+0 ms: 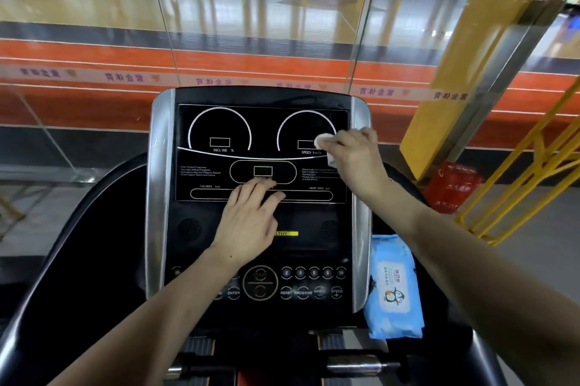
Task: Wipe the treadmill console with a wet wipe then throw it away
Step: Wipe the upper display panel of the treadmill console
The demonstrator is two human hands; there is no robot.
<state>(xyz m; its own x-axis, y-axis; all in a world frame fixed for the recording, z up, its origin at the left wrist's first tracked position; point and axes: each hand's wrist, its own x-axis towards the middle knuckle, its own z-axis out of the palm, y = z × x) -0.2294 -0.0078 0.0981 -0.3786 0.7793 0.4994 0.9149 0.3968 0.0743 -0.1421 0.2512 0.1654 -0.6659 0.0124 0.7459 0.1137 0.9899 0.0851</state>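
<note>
The black treadmill console [219,121] with silver side strips fills the middle of the head view. My right hand [354,156] presses a white wet wipe [323,139] against the upper right of the display, over the speed dial. My left hand [251,222] lies flat on the console's middle with fingers spread, holding nothing. A blue wet wipe pack [392,288] with a penguin picture rests on the tray right of the console.
A glass wall [251,24] stands just beyond the console. A red container [452,187] sits on the floor at the right beside a yellow metal railing [518,184]. Black handrails [78,244] curve down both sides.
</note>
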